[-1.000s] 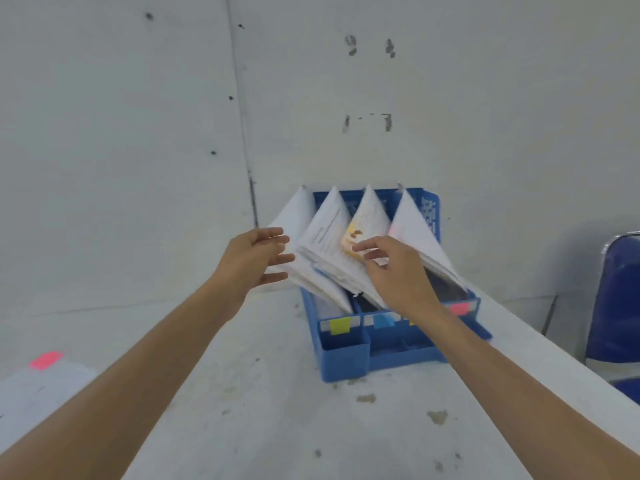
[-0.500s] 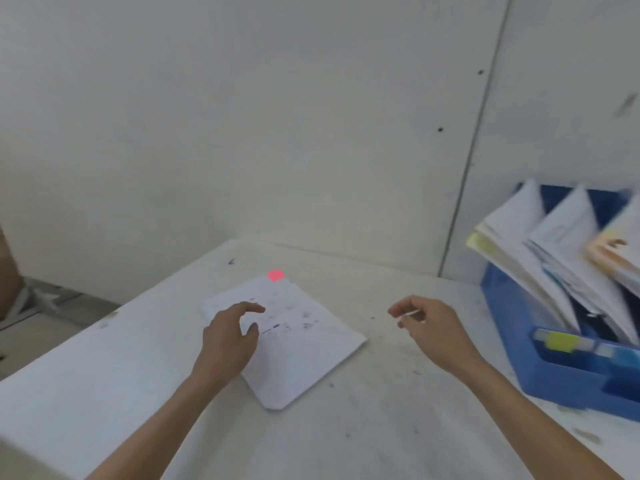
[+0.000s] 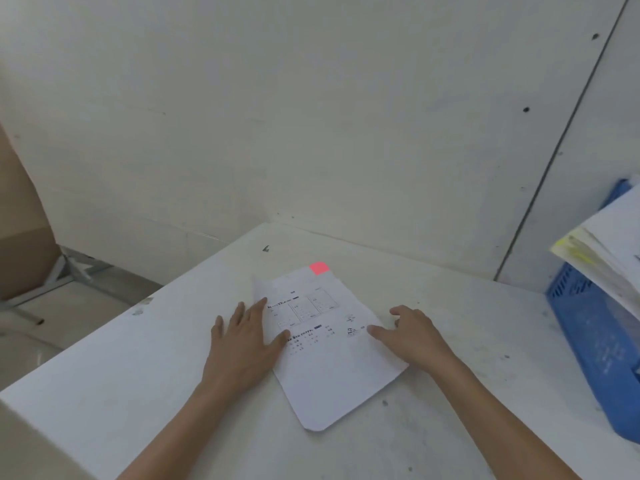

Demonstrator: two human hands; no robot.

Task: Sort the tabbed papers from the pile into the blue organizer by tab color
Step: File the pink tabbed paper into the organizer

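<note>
Neither hand had closed on anything. The left hand lay flat with its fingers spread, its thumb and forefinger resting on the near-left edge of the tabbed paper. The right hand sat at the opposite edge with its fingers loosely bent and the tips touching the sheet. No pinch was visible.

Between the two hands the paper lay flat and skewed on the table, printed side up. Its pink tab projected from the far corner, beyond both sets of fingertips. Whether it was one sheet or a thin stack could not be told. The bracketing placement suggested a purpose: the left hand steadied the sheet against sliding while the right worked at the edge to lift it.

Well to the right of the right hand stood the blue organizer, partly out of view. Filed papers leaned out of it toward the hands, fanned, with a yellow tab on their near edge. Its compartments were hidden, so a pink slot could not be confirmed.

Far left of the left hand, off the table, stood a cardboard box.
</note>
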